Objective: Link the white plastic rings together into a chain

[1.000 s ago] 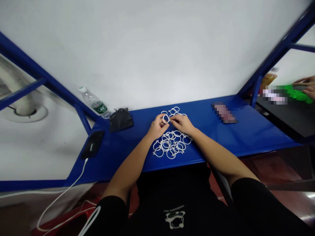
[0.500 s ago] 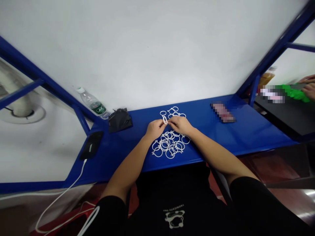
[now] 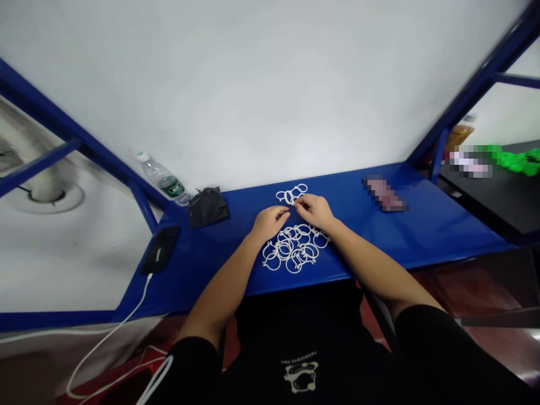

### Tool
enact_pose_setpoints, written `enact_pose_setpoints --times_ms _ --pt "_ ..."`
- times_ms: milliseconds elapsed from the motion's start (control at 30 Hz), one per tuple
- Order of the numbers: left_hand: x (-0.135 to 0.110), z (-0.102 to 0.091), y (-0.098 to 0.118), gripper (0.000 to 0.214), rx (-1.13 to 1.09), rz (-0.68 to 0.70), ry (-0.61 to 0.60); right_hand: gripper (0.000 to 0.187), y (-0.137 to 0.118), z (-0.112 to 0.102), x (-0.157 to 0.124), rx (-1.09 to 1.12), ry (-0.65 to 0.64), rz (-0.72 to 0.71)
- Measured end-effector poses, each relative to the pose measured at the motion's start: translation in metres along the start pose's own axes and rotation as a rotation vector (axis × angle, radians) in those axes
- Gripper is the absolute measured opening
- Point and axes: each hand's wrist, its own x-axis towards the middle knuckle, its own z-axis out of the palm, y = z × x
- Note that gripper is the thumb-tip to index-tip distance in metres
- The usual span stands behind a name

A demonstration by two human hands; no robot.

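Several white plastic rings (image 3: 285,247) with small clasps lie in a loose heap at the table's front, just below my hands. A smaller group of similar rings (image 3: 301,188) lies beyond them. My right hand (image 3: 315,211) pinches a white ring (image 3: 289,197) between thumb and fingertips, in front of the far group. To its left, my left hand (image 3: 270,222) has its thumb and fingers apart with nothing between them. The fingertips of the two hands are close but separate.
The blue table (image 3: 240,247) meets a white wall. On the left are a water bottle (image 3: 169,183), a black plastic bag (image 3: 208,207) and a black power bank (image 3: 160,250) with a white cable (image 3: 126,320). A blurred flat object (image 3: 383,193) lies to the right.
My left hand has let go of the ring that both hands held. The right hand keeps the ring, now slightly further right and away from me.
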Motion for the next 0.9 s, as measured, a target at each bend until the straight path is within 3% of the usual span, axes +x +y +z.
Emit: enact_pose_setpoints --times_ms 167,333,533,733,900 --pt "-0.003 -0.003 0.011 0.027 0.048 0.040 -0.232 0.022 0.007 -0.006 0.003 -0.016 0.092 0.198" --pt "-0.004 0.005 0.014 0.016 0.055 0.111 -0.310 0.023 0.008 0.000 0.003 0.034 0.016 0.142" --pt "-0.004 0.004 0.010 0.011 0.026 0.056 -0.189 0.019 0.007 0.007 0.000 0.125 -0.078 -0.025" --pt "-0.003 0.000 0.013 0.011 0.011 0.018 0.041 0.016 0.007 0.006 0.001 0.162 -0.003 -0.066" --pt "-0.003 0.002 0.012 0.010 -0.050 -0.020 0.056 0.016 0.007 0.005 0.002 0.191 -0.023 -0.175"
